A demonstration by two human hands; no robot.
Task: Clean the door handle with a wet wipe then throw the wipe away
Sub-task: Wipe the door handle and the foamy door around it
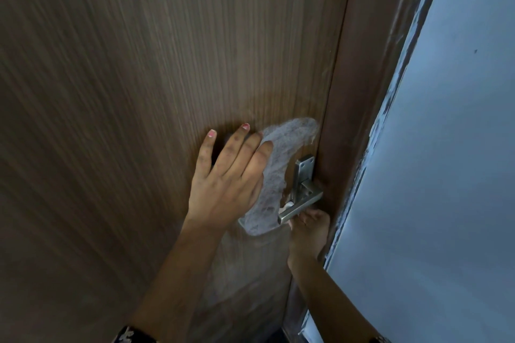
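the wet wipe looks thin, limp and light, pinned flat against the door under the spread left hand; the door handle just right of it is stiff metal; the right hand curls beneath its lever, so best bunch the wipe round that lever.

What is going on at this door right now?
A person is cleaning a door. The left hand presses a wet wipe flat against the wooden door, just beside the metal door handle. The right hand grips the handle from below. The wipe is not yet thrown away.
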